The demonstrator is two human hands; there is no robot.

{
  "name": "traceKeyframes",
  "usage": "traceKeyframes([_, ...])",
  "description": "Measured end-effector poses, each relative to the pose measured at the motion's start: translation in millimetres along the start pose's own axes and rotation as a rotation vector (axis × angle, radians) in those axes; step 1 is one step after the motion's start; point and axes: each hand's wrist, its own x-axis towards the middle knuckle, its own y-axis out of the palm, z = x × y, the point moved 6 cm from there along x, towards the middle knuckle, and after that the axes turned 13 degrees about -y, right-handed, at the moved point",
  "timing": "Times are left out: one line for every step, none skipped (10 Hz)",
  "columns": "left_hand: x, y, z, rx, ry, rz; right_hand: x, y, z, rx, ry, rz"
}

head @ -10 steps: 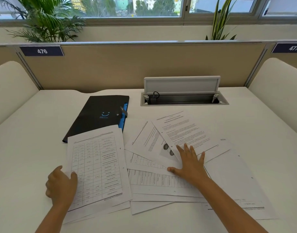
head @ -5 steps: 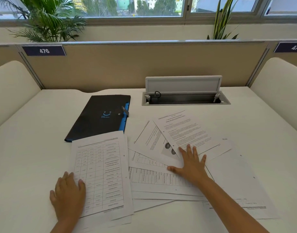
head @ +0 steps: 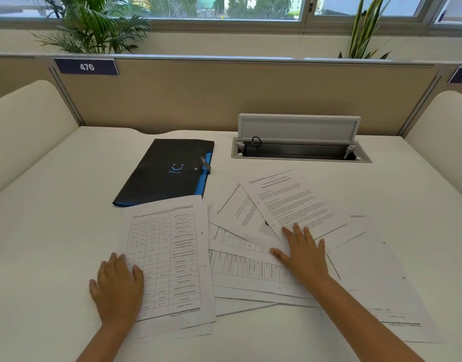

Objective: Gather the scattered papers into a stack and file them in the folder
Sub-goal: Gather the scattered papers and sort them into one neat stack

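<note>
Loose papers fan across the white desk below the closed black folder at 11 o'clock, the left hand flat with straight fingers on the table sheet, the right hand splayed flat at 3 o'clock.

White desk — beige partition, windows

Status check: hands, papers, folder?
Left hand flat on table sheet. Right hand flat on fanned papers. Papers not stacked. Folder closed, its near corner under table sheet.
</note>
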Motion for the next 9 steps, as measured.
traceKeyframes([1, 1, 2, 0.006, -0.002, 0.002, 0, -2, 2, 0.005, -0.006, 0.012])
traceKeyframes([1, 1, 2, -0.004, -0.002, -0.005, 1, -4, 2, 0.038, -0.022, 0.039])
traceKeyframes([-1, 0, 0, -0.005, 0.007, -0.011, 4, -6, 1, 0.044, -0.007, 0.079])
traceKeyframes([-1, 0, 0, 0.006, 0.007, -0.003, 6, -4, 2, 0.028, 0.008, 0.099])
traceKeyframes([-1, -1, 0, 0.003, 0.009, 0.000, 6, -1, 4, 0.023, 0.013, 0.093])
traceKeyframes([-1, -1, 0, -0.001, 0.010, -0.003, 4, 2, 8, -0.002, 0.010, 0.077])
traceKeyframes([-1, -1, -1, 0.004, 0.013, -0.003, 0, 6, 16, -0.096, -0.020, 0.033])
traceKeyframes([-1, -1, -1, -0.001, 0.000, 0.029, -3, 6, 22, -0.151, -0.044, -0.023])
traceKeyframes([0, -2, 0, -0.025, -0.050, 0.103, -3, -3, 18, -0.140, -0.050, -0.029])
